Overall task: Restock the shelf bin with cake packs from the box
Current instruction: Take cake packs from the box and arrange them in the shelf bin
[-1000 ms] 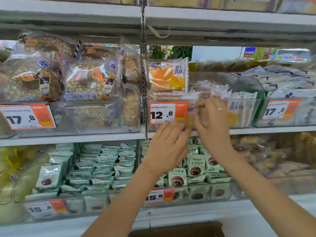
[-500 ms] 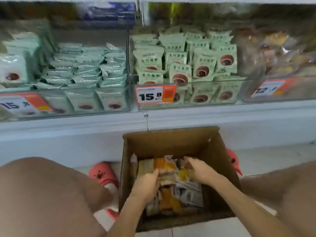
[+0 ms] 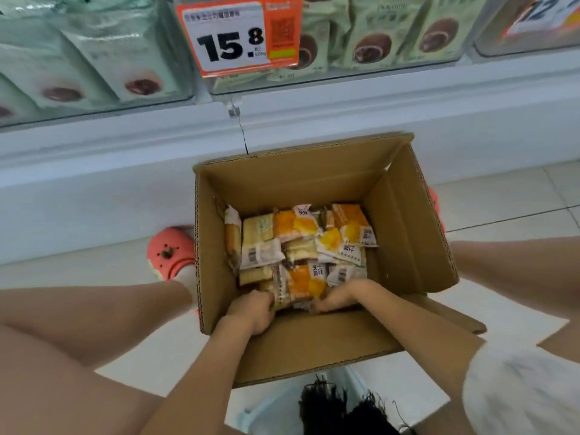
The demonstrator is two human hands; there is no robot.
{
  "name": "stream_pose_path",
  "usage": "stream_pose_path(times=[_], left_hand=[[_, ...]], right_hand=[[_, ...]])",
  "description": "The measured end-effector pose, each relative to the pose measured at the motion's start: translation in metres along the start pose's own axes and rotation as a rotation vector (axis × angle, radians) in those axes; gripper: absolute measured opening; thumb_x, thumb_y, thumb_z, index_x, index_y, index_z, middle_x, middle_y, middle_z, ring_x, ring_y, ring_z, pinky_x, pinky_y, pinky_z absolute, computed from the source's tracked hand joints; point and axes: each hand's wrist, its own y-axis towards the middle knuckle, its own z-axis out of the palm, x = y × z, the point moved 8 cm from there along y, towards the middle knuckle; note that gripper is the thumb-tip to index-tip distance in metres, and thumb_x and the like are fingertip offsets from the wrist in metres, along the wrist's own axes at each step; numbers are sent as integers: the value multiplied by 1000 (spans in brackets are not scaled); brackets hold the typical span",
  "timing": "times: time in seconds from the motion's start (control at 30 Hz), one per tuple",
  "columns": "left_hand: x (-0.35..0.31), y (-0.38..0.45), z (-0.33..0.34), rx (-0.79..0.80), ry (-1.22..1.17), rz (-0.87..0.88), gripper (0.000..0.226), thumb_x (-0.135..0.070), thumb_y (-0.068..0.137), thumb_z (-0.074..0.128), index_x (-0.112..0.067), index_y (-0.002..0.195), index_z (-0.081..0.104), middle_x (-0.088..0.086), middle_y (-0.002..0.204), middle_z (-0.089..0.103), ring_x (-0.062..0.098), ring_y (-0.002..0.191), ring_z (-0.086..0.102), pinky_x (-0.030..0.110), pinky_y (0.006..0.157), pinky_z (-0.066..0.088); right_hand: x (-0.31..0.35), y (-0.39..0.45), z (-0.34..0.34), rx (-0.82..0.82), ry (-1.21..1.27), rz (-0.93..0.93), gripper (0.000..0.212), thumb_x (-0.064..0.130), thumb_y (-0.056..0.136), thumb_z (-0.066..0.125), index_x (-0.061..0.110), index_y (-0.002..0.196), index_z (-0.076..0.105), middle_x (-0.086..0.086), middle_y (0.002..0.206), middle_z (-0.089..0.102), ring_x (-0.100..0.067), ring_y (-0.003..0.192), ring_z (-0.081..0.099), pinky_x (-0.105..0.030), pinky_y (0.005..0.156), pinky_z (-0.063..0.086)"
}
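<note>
Fingers of both hands are curled down into the packs at the near edge of the box (image 3: 408, 221). The left hand (image 3: 251, 312) grips the left end of a cluster of cake packs (image 3: 298, 284), its fingertips buried among the wrappers. The right hand (image 3: 340, 296) clasps the right end of that same cluster, knuckles up; its fingertips are hidden under the packs.

More packs, orange, yellow and white, lie jumbled across the box's floor, from its near wall to about the middle, with the far part of the floor hidden behind them. The box stands open on the tiled floor, its far wall close to the white shelf base (image 3: 125, 171), its near flap folded outward toward the person. A pink clog (image 3: 171, 251) sits just beside the box's left wall.

Above, clear bins (image 3: 392, 67) on the shelf hold green-and-white packs, and an orange price tag (image 3: 238, 36) reading 15.8 hangs on the front of one.
</note>
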Motion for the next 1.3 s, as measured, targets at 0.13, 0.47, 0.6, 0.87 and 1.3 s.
stream_pose_path(times=[0.13, 0.47, 0.6, 0.87, 1.3], left_hand=[[-3, 2, -10, -43, -257, -34, 24, -28, 99, 43, -17, 117, 55, 7, 113, 60, 26, 97, 59, 38, 84, 50], [-22, -18, -55, 79, -1566, 75, 48, -52, 85, 51, -20, 120, 63, 6, 113, 70, 23, 107, 64, 40, 90, 49], [-18, -22, -54, -34, -1606, 27, 40, -21, 84, 66, -8, 121, 59, 9, 105, 72, 23, 99, 68, 36, 81, 55], [-14, -35, -64, -187, -1837, -24, 14, -13, 88, 64, -7, 100, 60, 9, 90, 73, 21, 85, 69, 36, 76, 58], [-36, -50, -76, -107, -1919, 196, 50, -18, 74, 69, -15, 123, 57, 8, 105, 71, 23, 97, 67, 38, 73, 55]], right_hand=[[0, -25, -21, -73, 60, -46, 58, 50, 92, 48, 26, 142, 35, -1, 145, 35, -27, 132, 36, -38, 104, 35], [-3, -101, -36, 98, 1149, -360, 59, 62, 88, 34, 20, 122, 59, -17, 127, 60, -37, 113, 58, -52, 90, 49], [-4, -100, -41, 38, 1281, -436, 86, 82, 79, 17, 22, 124, 60, -17, 131, 57, -39, 119, 55, -49, 83, 54], [-11, -102, -53, -291, 1365, -511, 46, 36, 78, 67, 13, 117, 58, -11, 113, 69, -23, 101, 68, -32, 80, 58], [34, -145, -62, -606, 824, -583, 45, 18, 80, 74, 30, 120, 55, -9, 110, 63, -22, 92, 68, -31, 64, 58]])
